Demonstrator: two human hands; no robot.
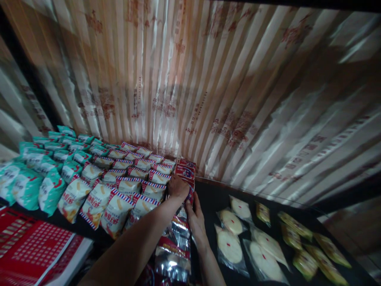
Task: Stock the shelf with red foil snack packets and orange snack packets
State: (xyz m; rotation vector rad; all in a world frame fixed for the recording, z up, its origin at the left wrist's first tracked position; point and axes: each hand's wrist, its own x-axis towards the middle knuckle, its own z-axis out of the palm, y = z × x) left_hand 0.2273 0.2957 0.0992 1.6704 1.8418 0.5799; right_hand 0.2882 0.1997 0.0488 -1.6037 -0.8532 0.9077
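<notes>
My left hand [179, 188] reaches in from the lower left, its fingers curled closed at the left edge of a dark red packet [187, 171] with blue and white print. On the packet's other side is my right hand [195, 218], fingers stretched out and thumb apart, touching its lower right edge. Below them, in the same column, lie shiny silver and dark red packets [174, 252], partly hidden by my left forearm. White snack bags [111, 214] with red and blue striped edges stand in rows close to my left hand.
Teal bags [52, 190] fill the far left of the black shelf [208, 206]. A red perforated basket [38, 246] sits at lower left. Flat round pale items in clear wrap [229, 246] and yellow packets [306, 264] lie on the right. Printed corrugated sheeting [190, 79] rises behind.
</notes>
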